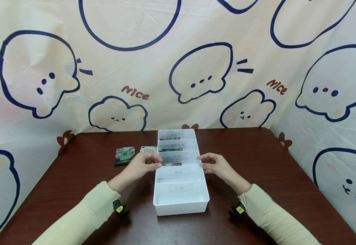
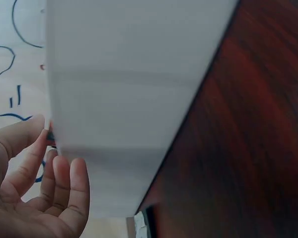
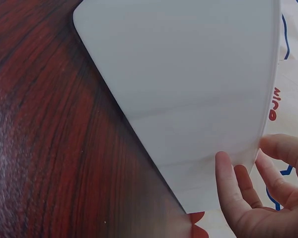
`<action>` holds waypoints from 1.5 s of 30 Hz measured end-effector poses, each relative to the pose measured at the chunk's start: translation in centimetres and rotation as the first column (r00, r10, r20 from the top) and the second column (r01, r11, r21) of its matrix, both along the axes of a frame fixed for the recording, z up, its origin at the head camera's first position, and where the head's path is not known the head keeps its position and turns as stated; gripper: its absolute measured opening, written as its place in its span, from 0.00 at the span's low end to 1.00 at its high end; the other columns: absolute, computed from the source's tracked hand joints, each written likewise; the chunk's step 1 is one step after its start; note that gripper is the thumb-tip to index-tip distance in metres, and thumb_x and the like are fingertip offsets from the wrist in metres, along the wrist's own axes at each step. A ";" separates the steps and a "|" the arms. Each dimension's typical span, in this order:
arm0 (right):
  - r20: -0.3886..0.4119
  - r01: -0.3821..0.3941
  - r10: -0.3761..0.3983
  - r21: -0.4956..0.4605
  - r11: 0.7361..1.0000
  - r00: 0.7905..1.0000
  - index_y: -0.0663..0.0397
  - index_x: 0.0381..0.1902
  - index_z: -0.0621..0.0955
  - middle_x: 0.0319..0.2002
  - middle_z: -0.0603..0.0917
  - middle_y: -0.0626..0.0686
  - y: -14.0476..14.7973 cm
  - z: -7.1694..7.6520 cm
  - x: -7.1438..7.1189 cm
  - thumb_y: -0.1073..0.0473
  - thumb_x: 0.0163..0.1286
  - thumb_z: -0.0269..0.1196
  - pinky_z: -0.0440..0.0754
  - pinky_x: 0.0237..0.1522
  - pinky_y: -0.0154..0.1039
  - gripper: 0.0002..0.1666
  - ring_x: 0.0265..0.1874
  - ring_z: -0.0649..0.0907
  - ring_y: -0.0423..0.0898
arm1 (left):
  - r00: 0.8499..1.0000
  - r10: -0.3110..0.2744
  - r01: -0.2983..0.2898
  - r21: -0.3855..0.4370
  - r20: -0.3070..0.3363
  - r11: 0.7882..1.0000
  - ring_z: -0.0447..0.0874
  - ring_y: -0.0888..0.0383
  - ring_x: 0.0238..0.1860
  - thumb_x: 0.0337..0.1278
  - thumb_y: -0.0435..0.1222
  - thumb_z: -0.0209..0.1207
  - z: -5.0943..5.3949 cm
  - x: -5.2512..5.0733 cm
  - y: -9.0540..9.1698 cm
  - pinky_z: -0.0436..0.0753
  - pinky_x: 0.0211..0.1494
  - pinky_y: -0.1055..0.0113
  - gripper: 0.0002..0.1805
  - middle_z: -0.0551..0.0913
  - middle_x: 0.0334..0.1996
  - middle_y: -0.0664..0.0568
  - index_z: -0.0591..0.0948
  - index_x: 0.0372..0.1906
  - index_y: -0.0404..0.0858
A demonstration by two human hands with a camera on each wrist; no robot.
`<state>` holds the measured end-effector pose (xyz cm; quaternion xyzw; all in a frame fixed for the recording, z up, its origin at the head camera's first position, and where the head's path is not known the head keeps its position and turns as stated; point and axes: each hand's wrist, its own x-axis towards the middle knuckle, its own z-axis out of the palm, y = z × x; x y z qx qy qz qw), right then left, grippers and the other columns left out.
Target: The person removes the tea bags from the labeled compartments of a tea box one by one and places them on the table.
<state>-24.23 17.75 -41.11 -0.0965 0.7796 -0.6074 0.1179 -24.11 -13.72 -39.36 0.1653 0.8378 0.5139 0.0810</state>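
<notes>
A long white divided box (image 1: 181, 208) stands on the table, its compartments marked with Chinese labels. My left hand (image 1: 144, 164) pinches its left rim beside the third compartment from the back; in the left wrist view the thumb and index finger (image 2: 27, 163) meet at that rim. On the opposite side my right hand (image 1: 217, 166) pinches the right rim, its other fingers (image 3: 228, 183) near the outer wall. Green packets (image 1: 170, 149) lie in the two back compartments. A reddish packet (image 1: 172, 164) shows in the third, mostly hidden by the divider.
Left of the box lie a black-and-green packet (image 1: 124, 155) and a pale patterned packet (image 1: 148, 149), the latter partly behind the box. The brown table (image 1: 257, 153) meets a cartoon-print curtain (image 1: 196, 109) at the back and sides.
</notes>
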 end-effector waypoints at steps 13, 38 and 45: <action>-0.007 0.016 -0.015 0.028 0.999 1.000 0.67 0.56 0.77 0.50 0.80 0.64 0.1 0.1 0.1 0.64 0.66 0.64 0.84 0.47 0.47 0.21 0.41 0.84 0.45 | 0.999 0.002 -0.006 -0.094 -0.034 0.996 0.70 0.55 0.31 0.56 0.33 0.66 -0.7 -0.5 0.8 0.72 0.31 0.67 0.05 0.76 0.31 0.50 0.86 0.38 0.40; -0.007 0.002 -0.002 0.005 1.000 1.000 0.66 0.56 0.77 0.51 0.78 0.66 0.0 -0.2 -0.1 0.65 0.65 0.64 0.84 0.47 0.48 0.21 0.40 0.83 0.45 | 0.992 0.069 -0.084 -0.137 -0.106 0.987 0.74 0.54 0.43 0.57 0.36 0.66 0.5 -0.2 0.8 0.79 0.39 0.66 0.04 0.82 0.39 0.52 0.90 0.35 0.46; -0.002 0.006 -0.006 0.012 1.000 1.000 0.65 0.55 0.78 0.49 0.79 0.63 0.0 -0.2 -0.1 0.64 0.65 0.64 0.84 0.46 0.47 0.21 0.40 0.83 0.45 | 0.987 0.065 -0.079 -0.091 -0.146 0.993 0.77 0.54 0.48 0.58 0.38 0.65 2.0 -0.1 0.5 0.80 0.45 0.63 0.05 0.85 0.41 0.53 0.89 0.38 0.46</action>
